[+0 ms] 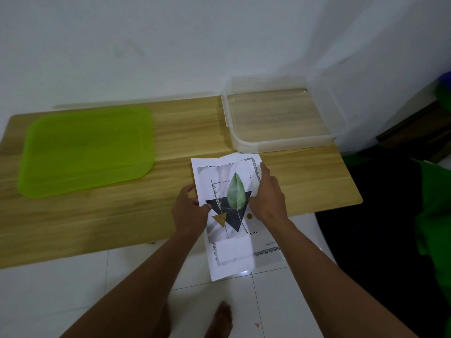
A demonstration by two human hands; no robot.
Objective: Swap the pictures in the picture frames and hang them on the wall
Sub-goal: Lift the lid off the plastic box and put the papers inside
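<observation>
From the head view, we hold the picture [235,191], a leaf print on a white sheet, with both hands over the front edge of the wooden table [97,220]. Our left hand [189,211] pinches its left edge. Our right hand [268,193] grips its right edge, thumb on the print. A green lid [87,150] lies far left, and a clear box [280,142] sits behind the picture.

I've got a white print [235,191] mid-frame: green leaf over a dark triangle, ochre small triangle and dot. Lime-green tray [85,150] at left, pale wood-grain table [97,215], clear box [280,142] upper right, white floor tiles [61,284].
</observation>
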